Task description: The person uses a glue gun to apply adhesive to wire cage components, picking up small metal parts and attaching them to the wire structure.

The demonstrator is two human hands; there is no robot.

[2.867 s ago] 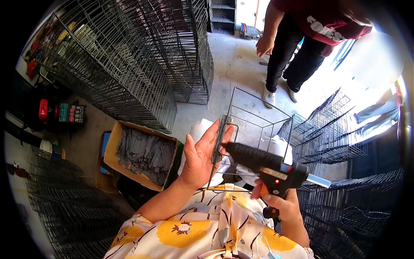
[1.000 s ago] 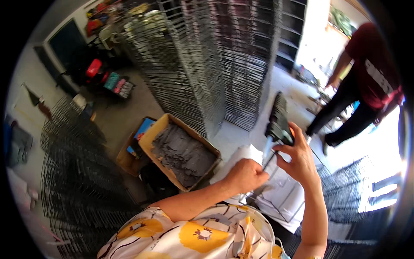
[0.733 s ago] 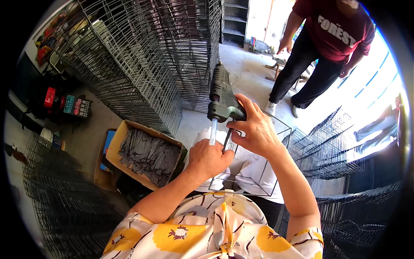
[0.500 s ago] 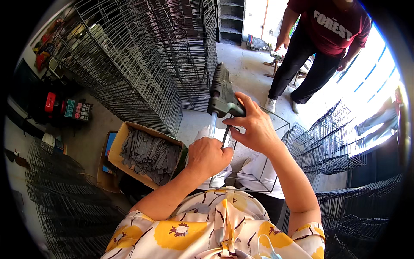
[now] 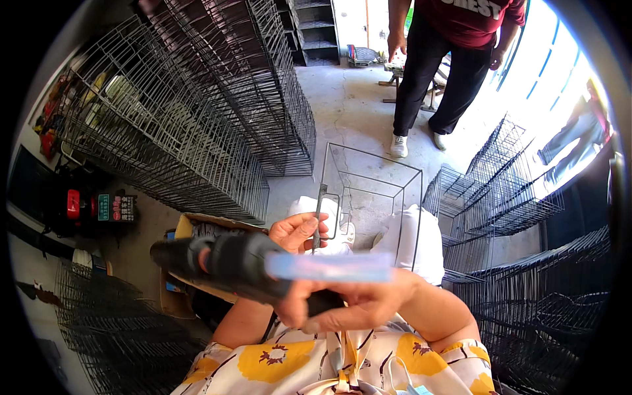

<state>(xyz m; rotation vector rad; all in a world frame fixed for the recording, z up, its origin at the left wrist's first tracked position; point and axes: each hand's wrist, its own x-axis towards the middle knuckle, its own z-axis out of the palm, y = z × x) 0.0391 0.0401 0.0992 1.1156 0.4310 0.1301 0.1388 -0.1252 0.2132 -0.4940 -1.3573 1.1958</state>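
Near my body, my right hand (image 5: 362, 303) is closed round the handle of a dark glue gun (image 5: 240, 263). The gun is blurred and lies sideways, its front end toward the left. A translucent glue stick (image 5: 329, 266) sticks out of its back toward the right. Beyond the gun, my left hand (image 5: 296, 230) pinches a thin dark strip (image 5: 320, 207) between thumb and fingers. That strip stands upright along the left side of an open wire frame (image 5: 375, 175), by a small wire loop (image 5: 338, 217). The gun hides part of my left wrist.
Tall stacks of wire racks (image 5: 178, 118) rise at the left, and more wire frames (image 5: 487, 191) stand at the right. A cardboard box (image 5: 184, 227) of dark strips sits left, partly behind the gun. A person (image 5: 438, 66) in a maroon shirt stands ahead.
The glue gun has come down toward me and swung round to point left. My left hand has left the glue stick and now holds the dark strip at the wire frame.
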